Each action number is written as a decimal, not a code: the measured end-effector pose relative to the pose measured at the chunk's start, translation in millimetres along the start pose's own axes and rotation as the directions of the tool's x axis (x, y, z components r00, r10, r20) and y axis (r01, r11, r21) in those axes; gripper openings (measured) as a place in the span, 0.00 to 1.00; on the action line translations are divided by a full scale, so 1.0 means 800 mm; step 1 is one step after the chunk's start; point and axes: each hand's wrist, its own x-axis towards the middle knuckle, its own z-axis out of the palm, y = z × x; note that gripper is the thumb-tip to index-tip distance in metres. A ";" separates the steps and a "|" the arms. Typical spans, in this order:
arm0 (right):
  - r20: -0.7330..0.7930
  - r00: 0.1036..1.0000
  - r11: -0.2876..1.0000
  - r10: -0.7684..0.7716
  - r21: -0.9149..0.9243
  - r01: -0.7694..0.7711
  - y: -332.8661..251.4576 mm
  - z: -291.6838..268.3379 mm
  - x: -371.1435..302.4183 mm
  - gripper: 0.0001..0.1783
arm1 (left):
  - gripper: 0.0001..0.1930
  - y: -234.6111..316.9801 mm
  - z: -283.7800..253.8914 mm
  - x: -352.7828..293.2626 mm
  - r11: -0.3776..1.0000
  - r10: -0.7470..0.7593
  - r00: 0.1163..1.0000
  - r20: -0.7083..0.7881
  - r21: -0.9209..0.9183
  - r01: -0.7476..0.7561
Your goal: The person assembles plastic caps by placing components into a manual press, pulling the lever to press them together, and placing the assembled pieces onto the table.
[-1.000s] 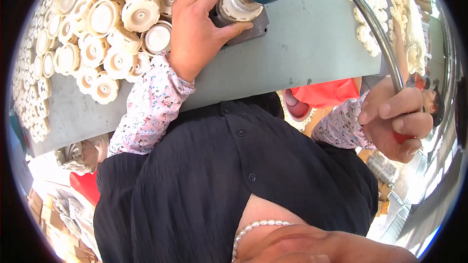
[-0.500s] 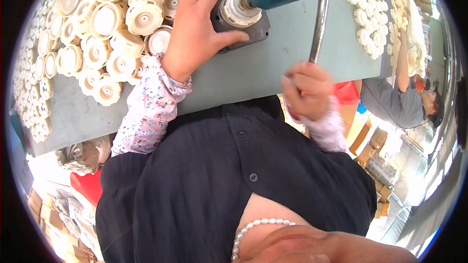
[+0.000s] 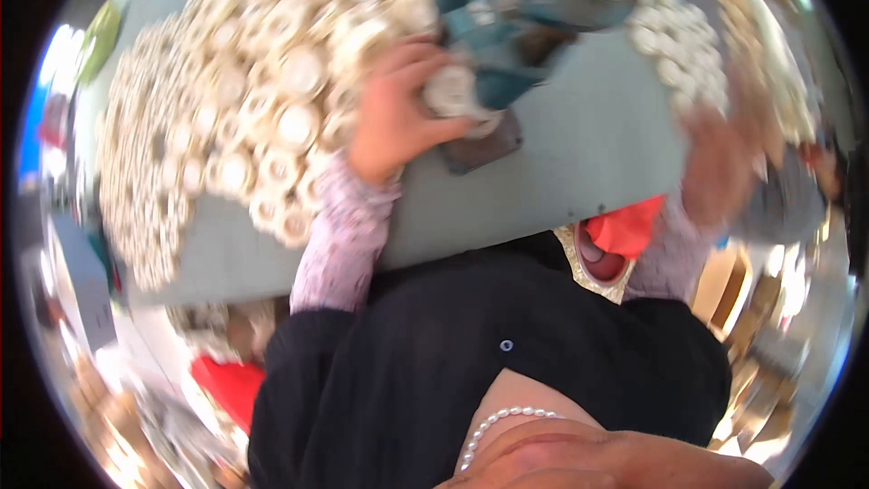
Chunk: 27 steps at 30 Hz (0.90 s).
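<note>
My left hand (image 3: 394, 113) has its thumb and fingers round a white round plastic part (image 3: 450, 92), which looks tilted beside the head of a teal hand press (image 3: 507, 72). Just below it, the press's dark metal base plate (image 3: 487, 147) lies on the table, with another pale rounded piece (image 3: 486, 123) partly showing there. Out to the right, my right hand (image 3: 720, 167) is smeared by motion; its fingers cannot be made out. It is nearest to a group of small white plastic parts (image 3: 674, 50) at the table's right side.
A wide heap of cream round plastic parts (image 3: 299, 72) covers the grey-green table (image 3: 579, 158) on the left. Below the table's edge on the right are a red cloth (image 3: 625, 226) and a pinkish tub (image 3: 599, 263). A person in grey (image 3: 783, 204) is at the far right.
My right hand has let go of the press lever and swung right toward the small white parts. My left hand has closed on the round part at the press. The whole view has shifted.
</note>
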 end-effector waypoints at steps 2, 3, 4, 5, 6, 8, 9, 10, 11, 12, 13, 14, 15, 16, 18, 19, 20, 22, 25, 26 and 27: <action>-0.088 0.985 0.840 0.146 -0.516 -0.170 0.091 -0.078 0.036 0.30 | 0.31 -0.002 -0.036 0.004 0.988 -0.022 0.997 -0.078 0.151 0.034; -0.250 0.967 0.775 0.056 -0.600 -0.200 0.137 -0.121 0.034 0.27 | 0.31 -0.004 -0.044 0.000 0.981 -0.063 0.976 -0.208 0.167 0.099; -0.334 0.938 0.582 -0.094 -0.783 -0.221 0.175 -0.174 0.034 0.29 | 0.34 -0.007 -0.059 0.009 0.951 -0.023 0.961 -0.275 0.292 0.106; -0.381 0.879 0.404 -0.285 -0.880 -0.251 0.224 -0.271 0.026 0.36 | 0.40 -0.018 -0.069 0.023 0.853 0.113 0.947 -0.302 0.518 0.064; -0.448 0.828 0.249 -0.337 -0.890 -0.381 0.251 -0.334 0.012 0.39 | 0.44 -0.020 -0.073 0.032 0.837 0.106 0.945 -0.308 0.541 0.083; -0.510 0.760 0.103 -0.403 -0.850 -0.517 0.269 -0.391 0.008 0.42 | 0.44 -0.017 -0.069 0.032 0.826 0.108 0.948 -0.299 0.558 0.082; -0.625 0.703 0.112 -0.339 -0.769 -0.629 0.273 -0.404 0.010 0.45 | 0.44 -0.003 -0.062 0.028 0.825 0.100 0.936 -0.338 0.553 0.111; -0.730 0.626 0.112 -0.274 -0.670 -0.733 0.278 -0.416 0.009 0.47 | 0.43 0.010 -0.055 0.022 0.826 0.093 0.924 -0.371 0.548 0.136; -0.715 0.644 0.184 -0.274 -0.696 -0.694 0.282 -0.432 0.015 0.47 | 0.46 0.021 -0.041 0.013 0.915 0.021 0.945 -0.328 0.386 0.114; -0.718 0.636 0.184 -0.285 -0.692 -0.698 0.285 -0.448 0.025 0.47 | 0.48 0.031 -0.015 -0.001 0.984 -0.150 0.932 -0.329 0.046 0.175; -0.654 0.723 0.182 -0.224 -0.756 -0.628 0.284 -0.462 0.034 0.45 | 0.51 0.035 0.016 -0.015 0.927 -0.311 0.913 -0.264 -0.298 0.229; -0.577 0.802 0.186 -0.151 -0.814 -0.551 0.284 -0.468 0.037 0.44 | 0.52 0.025 0.044 -0.031 0.938 -0.275 0.939 -0.205 -0.271 0.216; -0.514 0.848 0.165 -0.129 -0.855 -0.492 0.290 -0.450 0.038 0.41 | 0.53 0.019 0.062 -0.046 0.951 -0.248 0.957 -0.151 -0.228 0.210; -0.517 0.847 0.167 -0.125 -0.852 -0.496 0.290 -0.437 0.039 0.41 | 0.53 0.022 0.074 -0.044 0.952 -0.248 0.957 -0.148 -0.223 0.212; -0.364 0.931 0.300 0.023 -0.886 -0.354 0.289 -0.409 0.036 0.37 | 0.48 0.036 0.096 -0.039 0.977 -0.202 0.979 -0.036 0.062 0.204; -0.330 0.942 0.390 0.063 -0.860 -0.328 0.289 -0.375 0.035 0.35 | 0.48 0.039 0.102 -0.040 0.972 -0.217 0.975 -0.040 0.081 0.220; -0.332 0.941 0.393 0.072 -0.857 -0.332 0.289 -0.362 0.030 0.35 | 0.43 0.039 0.108 -0.037 0.973 -0.225 0.972 -0.071 0.041 0.229; -0.171 0.983 0.385 0.066 -0.905 -0.183 0.288 -0.335 0.023 0.34 | 0.37 0.031 0.118 -0.033 0.971 -0.235 0.967 -0.100 0.012 0.237; -0.084 0.992 0.429 0.093 -0.896 -0.116 0.278 -0.285 0.012 0.34 | 0.29 0.029 0.118 -0.036 0.961 -0.272 0.953 -0.133 -0.081 0.263; -0.033 0.994 0.446 0.106 -0.892 -0.077 0.275 -0.272 0.010 0.34 | 0.29 0.029 0.120 -0.035 0.962 -0.273 0.952 -0.136 -0.070 0.265; -0.030 0.994 0.456 0.108 -0.887 -0.076 0.270 -0.258 0.005 0.34 | 0.29 0.028 0.123 -0.035 0.966 -0.251 0.958 -0.142 -0.096 0.239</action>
